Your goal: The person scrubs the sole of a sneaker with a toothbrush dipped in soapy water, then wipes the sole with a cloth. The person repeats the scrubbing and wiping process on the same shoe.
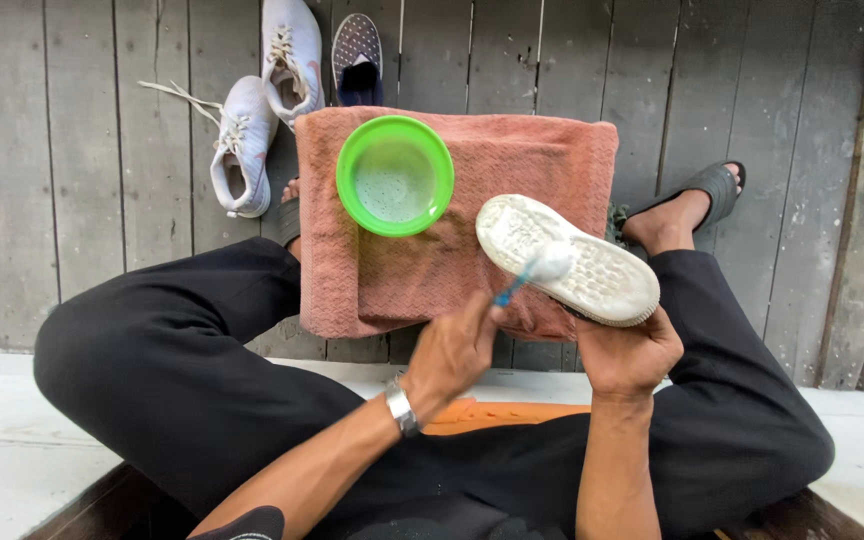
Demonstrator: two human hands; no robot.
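Left hand (455,350) closed around blue toothbrush (532,272), bristle head blurred, pressed on white sole of shoe (567,258). Right hand (627,352) grips shoe from below, sole turned up, held over right knee. Green bowl (395,174) with foamy liquid sits on pink towel (512,160), left of shoe, far from hands. Towel drapes over low support on grey plank floor (72,150). Pair of white sneakers (252,110) and dark slipper (357,58) lie far left. Silver watch (401,408) on left wrist.
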